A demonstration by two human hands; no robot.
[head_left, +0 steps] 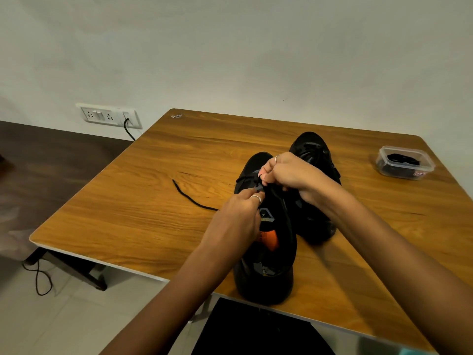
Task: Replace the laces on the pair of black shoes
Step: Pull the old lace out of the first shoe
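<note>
the wooden tabletop [179, 155] carries the pair of black shoes side by side, toes pointing away from the person. the near shoe [266, 267] is the one being worked on, with an orange insole showing in its opening; the far shoe [313, 149] sits just right of it, partly behind the right arm. the right hand [284, 172] is curled over the eyelet area and pinches the black lace [189, 198] at the upper, while the left hand [238, 213] has its fingers closed on the same lace just below, at the tongue. the loose end trails off left across the wood. off at the far right edge, a small clear plastic container [405, 162] holds what looks like more black lace.

whether the lace is going in or coming out can't be told. either way it probably goes best one eyelet at a time, steadying the upper with one hand so the shoe doesn't slide, and keeping the lace flat rather than twisted.
</note>
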